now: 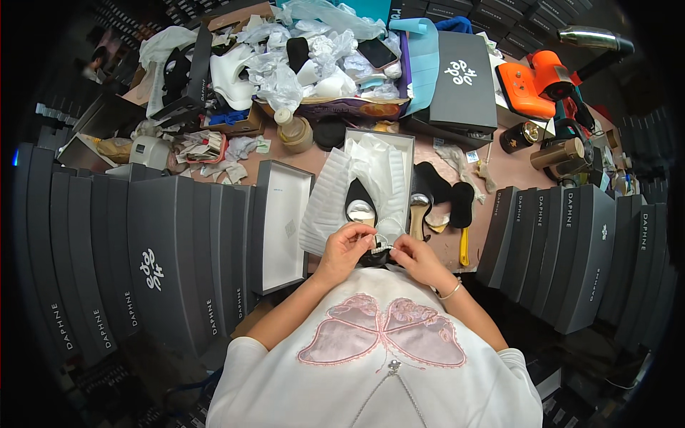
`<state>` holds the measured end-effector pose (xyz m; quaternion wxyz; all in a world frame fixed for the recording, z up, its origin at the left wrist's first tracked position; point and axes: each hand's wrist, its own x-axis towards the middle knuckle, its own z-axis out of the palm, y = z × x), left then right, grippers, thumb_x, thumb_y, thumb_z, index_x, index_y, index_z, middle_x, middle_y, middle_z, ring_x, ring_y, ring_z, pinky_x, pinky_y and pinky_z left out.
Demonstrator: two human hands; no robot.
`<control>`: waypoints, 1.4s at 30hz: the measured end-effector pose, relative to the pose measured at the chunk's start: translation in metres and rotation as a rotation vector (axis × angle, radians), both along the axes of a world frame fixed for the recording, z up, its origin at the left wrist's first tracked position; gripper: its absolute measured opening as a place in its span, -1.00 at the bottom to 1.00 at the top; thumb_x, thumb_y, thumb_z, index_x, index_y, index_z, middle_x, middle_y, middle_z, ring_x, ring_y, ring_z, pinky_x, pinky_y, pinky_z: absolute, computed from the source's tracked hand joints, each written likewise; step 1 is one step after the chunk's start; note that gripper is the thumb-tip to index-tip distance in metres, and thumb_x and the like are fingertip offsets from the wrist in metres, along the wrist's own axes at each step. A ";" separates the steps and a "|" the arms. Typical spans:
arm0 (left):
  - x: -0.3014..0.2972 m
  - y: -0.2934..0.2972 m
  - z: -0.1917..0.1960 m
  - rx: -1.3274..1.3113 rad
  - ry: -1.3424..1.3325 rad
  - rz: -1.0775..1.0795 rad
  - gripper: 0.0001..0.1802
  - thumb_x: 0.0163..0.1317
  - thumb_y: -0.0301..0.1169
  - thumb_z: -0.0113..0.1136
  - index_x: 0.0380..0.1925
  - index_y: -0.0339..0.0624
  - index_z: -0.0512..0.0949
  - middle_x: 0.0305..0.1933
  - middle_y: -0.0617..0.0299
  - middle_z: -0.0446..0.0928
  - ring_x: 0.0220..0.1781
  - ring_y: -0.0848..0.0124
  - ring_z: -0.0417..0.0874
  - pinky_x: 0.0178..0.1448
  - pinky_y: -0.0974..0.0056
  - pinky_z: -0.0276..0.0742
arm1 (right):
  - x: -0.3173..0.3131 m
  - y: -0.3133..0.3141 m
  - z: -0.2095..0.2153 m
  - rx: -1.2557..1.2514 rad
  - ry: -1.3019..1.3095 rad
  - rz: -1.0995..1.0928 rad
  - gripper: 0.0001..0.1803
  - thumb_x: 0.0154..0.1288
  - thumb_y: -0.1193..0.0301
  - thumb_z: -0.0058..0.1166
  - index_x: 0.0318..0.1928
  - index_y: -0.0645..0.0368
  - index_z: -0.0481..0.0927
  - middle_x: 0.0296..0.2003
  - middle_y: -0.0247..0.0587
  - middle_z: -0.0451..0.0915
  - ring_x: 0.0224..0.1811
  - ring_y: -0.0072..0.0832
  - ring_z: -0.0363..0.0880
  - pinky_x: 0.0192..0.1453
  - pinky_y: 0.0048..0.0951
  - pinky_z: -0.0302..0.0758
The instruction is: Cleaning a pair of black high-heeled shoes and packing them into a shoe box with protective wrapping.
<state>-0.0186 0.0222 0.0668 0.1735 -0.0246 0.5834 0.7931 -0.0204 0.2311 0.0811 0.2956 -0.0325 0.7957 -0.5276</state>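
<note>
My left hand (pixel 347 251) and my right hand (pixel 419 258) meet close to my body, fingers pinched on a thin pale strap (pixel 383 249) that looks beaded. Black material shows just below the strap; the fingers hide part of it. Directly beyond my left fingers lies a black pointed shoe (pixel 357 192) with silvery stuffing inside, resting on white tissue paper (pixel 330 203). A second black shoe (pixel 421 203), also stuffed, lies to the right. The paper spills from an open shoebox (pixel 407 146) behind the shoes.
A grey box lid (pixel 280 228) with a white inside stands at my left. Dark shoeboxes (pixel 164 264) line both sides. A yellow-handled tool (pixel 464 247) and black pads (pixel 462 205) lie right. Farther back are a crumpled-plastic-filled carton (pixel 342 108), a bottle (pixel 293 132) and an orange device (pixel 526 89).
</note>
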 end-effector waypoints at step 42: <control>-0.012 0.004 -0.010 0.010 -0.162 -0.015 -0.78 0.38 -0.47 0.04 -0.06 -0.35 0.52 -0.21 0.24 0.56 -0.29 0.59 0.57 -0.21 0.49 0.53 | -0.011 -0.010 -0.043 -0.055 -0.041 0.121 -0.67 0.45 0.27 -0.11 0.01 0.24 0.55 -0.40 -0.22 0.58 -0.52 -0.61 0.49 -0.44 -0.53 0.44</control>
